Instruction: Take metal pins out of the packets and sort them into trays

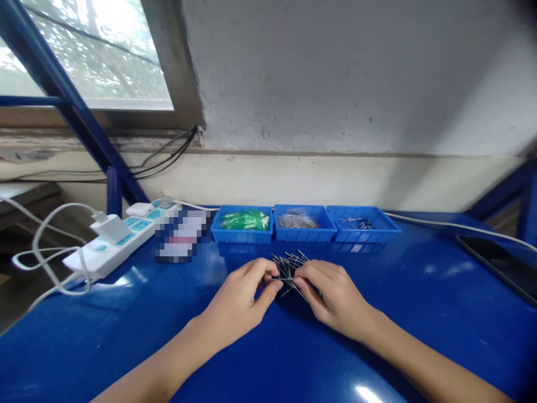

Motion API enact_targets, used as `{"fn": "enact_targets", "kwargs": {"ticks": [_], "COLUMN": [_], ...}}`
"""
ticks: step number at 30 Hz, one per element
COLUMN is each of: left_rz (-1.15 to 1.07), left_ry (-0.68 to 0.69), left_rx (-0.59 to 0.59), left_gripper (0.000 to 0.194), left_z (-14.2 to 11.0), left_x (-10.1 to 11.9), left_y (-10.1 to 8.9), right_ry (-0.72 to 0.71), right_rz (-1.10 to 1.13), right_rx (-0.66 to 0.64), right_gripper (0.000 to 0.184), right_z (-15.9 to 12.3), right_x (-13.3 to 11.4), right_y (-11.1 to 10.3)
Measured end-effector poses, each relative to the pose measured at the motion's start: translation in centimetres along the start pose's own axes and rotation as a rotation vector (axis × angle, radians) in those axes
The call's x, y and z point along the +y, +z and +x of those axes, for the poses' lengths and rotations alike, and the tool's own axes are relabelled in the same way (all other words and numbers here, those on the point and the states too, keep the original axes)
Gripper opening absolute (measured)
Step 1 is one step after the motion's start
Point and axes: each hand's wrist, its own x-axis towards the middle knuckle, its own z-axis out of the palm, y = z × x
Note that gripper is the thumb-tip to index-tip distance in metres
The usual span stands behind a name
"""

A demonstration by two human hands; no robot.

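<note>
A loose pile of blind rivets (pixel 289 258), thin metal pins with thicker ends, lies on the blue tabletop. Just in front of the pile, one blind rivet (pixel 285 279) is held level between my two hands. My left hand (pixel 247 291) pinches its left end between thumb and forefinger. The right end is in the closed fingertips of my right hand (pixel 331 288), which partly hides the pile's right side. Whether my right fingers also touch other rivets, I cannot tell.
Behind the pile stand three blue bins: one with green packets (pixel 245 220), one with a clear plastic bag (pixel 297 218), one with several rivets (pixel 361 223). A white power strip (pixel 100 254) with looping cables is at left, a dark phone-like slab (pixel 499 266) at right.
</note>
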Motion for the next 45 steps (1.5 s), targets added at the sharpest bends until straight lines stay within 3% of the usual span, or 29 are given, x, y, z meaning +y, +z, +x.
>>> {"fn": "enact_targets", "kwargs": {"ticks": [8,13,18,23,26,29,31,34,41,45], "left_rz": [-0.026,-0.014,-0.033,0.005,0.105,0.238,0.305,0.355,0.357,0.338], "left_ry": [-0.021,0.081,0.078,0.086,0.088,0.138,0.163,0.167,0.105,0.050], "left_rx": [-0.002,0.016,0.064,-0.003,-0.053,-0.136,-0.172,-0.146,-0.171,-0.159], "left_gripper": [0.005,0.015,0.021,0.022,0.023,0.036,0.035,0.022,0.015,0.007], "left_z": [0.1,0.1,0.1,0.2,0.3,0.4,0.6,0.9,1.0,0.7], "left_x": [-0.1,0.1,0.2,-0.1,-0.6,-1.3,-1.7,-2.1,-2.0,-1.6], "left_y": [0.4,0.2,-0.2,0.0,0.3,0.5,0.7,0.8,0.6,0.3], "right_ry": [0.030,0.033,-0.003,-0.071,0.065,0.424,0.588,0.634,0.360,0.255], "right_rz": [0.055,0.095,0.106,0.030,-0.146,-0.344,-0.396,-0.358,-0.066,-0.019], "right_rx": [0.041,0.036,0.082,0.114,0.311,0.536,0.503,0.406,0.067,-0.039], "right_gripper": [0.019,0.014,0.015,0.007,0.012,0.021,0.042,0.052,0.036,0.028], "right_z": [0.2,0.1,-0.3,0.0,0.2,-0.1,-0.4,-0.5,0.6,0.5], "right_x": [0.2,0.0,-0.1,0.4,2.6,6.2,8.2,8.9,3.0,1.9], "right_y": [0.1,-0.2,0.1,-0.3,-2.1,-4.1,-4.9,-4.6,-0.8,-0.1]}}
